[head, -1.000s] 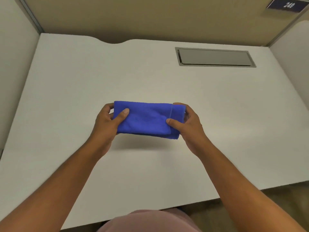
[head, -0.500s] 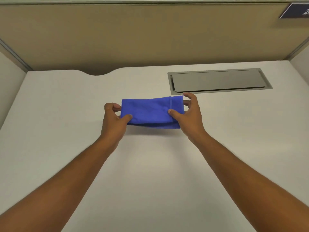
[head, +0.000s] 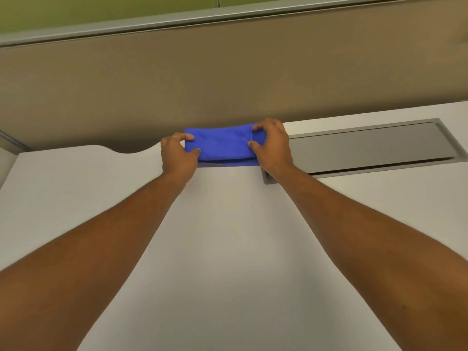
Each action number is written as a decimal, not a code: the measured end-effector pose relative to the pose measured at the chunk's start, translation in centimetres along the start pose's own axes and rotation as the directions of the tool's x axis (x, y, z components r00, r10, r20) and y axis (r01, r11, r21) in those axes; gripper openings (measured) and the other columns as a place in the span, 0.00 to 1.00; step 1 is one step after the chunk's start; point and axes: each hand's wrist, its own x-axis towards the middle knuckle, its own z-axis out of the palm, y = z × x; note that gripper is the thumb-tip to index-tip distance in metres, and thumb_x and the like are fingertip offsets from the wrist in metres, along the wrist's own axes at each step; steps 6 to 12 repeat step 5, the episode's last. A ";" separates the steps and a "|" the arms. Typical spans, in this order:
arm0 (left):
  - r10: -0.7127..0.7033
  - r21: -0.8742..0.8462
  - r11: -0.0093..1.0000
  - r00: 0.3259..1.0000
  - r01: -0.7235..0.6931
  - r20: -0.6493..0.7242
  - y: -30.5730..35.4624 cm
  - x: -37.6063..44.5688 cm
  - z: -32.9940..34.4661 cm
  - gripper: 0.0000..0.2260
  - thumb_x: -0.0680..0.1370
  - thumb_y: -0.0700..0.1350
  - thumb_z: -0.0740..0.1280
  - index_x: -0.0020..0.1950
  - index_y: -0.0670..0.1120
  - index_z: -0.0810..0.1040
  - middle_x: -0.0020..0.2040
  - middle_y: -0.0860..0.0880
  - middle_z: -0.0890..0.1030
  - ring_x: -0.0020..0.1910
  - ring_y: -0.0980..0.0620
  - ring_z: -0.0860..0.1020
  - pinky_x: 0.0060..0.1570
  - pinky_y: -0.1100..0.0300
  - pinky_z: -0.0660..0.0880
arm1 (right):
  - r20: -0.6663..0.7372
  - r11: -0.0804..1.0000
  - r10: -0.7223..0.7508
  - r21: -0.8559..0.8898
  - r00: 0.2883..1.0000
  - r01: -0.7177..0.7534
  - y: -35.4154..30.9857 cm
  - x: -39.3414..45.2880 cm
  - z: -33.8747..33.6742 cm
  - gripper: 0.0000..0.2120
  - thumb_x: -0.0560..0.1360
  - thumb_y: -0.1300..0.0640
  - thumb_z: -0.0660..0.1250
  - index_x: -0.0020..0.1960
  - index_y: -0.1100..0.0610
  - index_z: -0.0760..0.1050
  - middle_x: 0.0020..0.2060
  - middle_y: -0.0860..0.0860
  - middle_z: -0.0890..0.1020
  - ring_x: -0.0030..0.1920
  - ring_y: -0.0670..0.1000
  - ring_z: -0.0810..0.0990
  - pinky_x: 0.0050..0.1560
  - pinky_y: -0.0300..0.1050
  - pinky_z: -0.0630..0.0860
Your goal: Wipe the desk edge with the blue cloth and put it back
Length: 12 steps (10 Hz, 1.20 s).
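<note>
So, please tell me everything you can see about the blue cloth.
The bright blue, soft-looking cloth is folded into a flat long rectangle, with a stitched hem near its right end. It lies at the far edge of the white desk, against the beige partition. The left hand and right hand each grip one end.

A pale worktop (head: 228, 249) fills the lower frame, with a grey metal cable hatch (head: 367, 145) recessed at right and a curved notch (head: 126, 149) at left. A tan partition (head: 228, 79) spans above, topped by a grey rail (head: 177, 19).
</note>
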 end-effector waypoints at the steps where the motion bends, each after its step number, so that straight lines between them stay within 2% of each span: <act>1: 0.069 0.093 0.993 0.998 -0.068 -0.006 -1.0 0.9 0.7 0.13 0.79 0.40 0.74 0.63 0.46 0.82 0.70 0.44 0.72 0.63 0.44 0.80 0.65 0.55 0.75 | 0.073 0.992 -0.053 -0.107 0.996 0.061 0.7 1.4 0.7 0.12 0.79 0.63 0.73 0.62 0.60 0.83 0.79 0.58 0.69 0.79 0.56 0.69 0.71 0.33 0.60; 2: 0.198 0.207 0.959 0.980 -0.195 0.009 -2.0 0.7 1.0 0.11 0.81 0.42 0.72 0.63 0.43 0.82 0.71 0.43 0.73 0.66 0.44 0.78 0.68 0.55 0.73 | 0.123 0.956 -0.124 -0.249 0.985 0.152 1.1 2.2 0.9 0.11 0.83 0.59 0.69 0.62 0.59 0.85 0.81 0.58 0.68 0.78 0.59 0.70 0.76 0.45 0.65; 3: 0.306 0.435 0.847 0.949 -0.305 0.071 -2.7 0.0 1.1 0.15 0.84 0.45 0.66 0.68 0.41 0.82 0.77 0.41 0.71 0.74 0.40 0.71 0.73 0.47 0.69 | 0.126 0.852 -0.201 -0.466 0.972 0.237 1.4 1.8 0.9 0.15 0.86 0.54 0.62 0.64 0.54 0.85 0.75 0.55 0.76 0.68 0.61 0.74 0.69 0.52 0.72; 4: 0.375 0.590 0.717 0.919 -0.372 0.123 -2.5 -0.6 0.8 0.17 0.86 0.46 0.61 0.70 0.42 0.81 0.83 0.40 0.66 0.81 0.37 0.63 0.80 0.40 0.59 | 0.156 0.804 -0.189 -0.543 0.970 0.244 1.2 0.8 0.5 0.17 0.88 0.50 0.58 0.68 0.50 0.82 0.78 0.52 0.74 0.72 0.61 0.71 0.71 0.54 0.69; 5: 0.449 0.636 0.642 0.882 -0.428 0.141 -1.9 -1.7 -0.3 0.19 0.88 0.46 0.57 0.76 0.44 0.75 0.85 0.41 0.60 0.84 0.37 0.58 0.82 0.35 0.50 | 0.134 0.821 -0.202 -0.518 0.970 0.242 -0.1 -0.5 -0.6 0.19 0.88 0.48 0.57 0.75 0.49 0.77 0.83 0.54 0.66 0.79 0.62 0.64 0.76 0.57 0.65; 12: 0.449 0.636 0.642 0.882 -0.428 0.141 -1.9 -1.7 -0.3 0.19 0.88 0.46 0.57 0.76 0.44 0.75 0.85 0.41 0.60 0.84 0.37 0.58 0.82 0.35 0.50 | 0.134 0.821 -0.202 -0.518 0.970 0.242 -0.1 -0.5 -0.6 0.19 0.88 0.48 0.57 0.75 0.49 0.77 0.83 0.54 0.66 0.79 0.62 0.64 0.76 0.57 0.65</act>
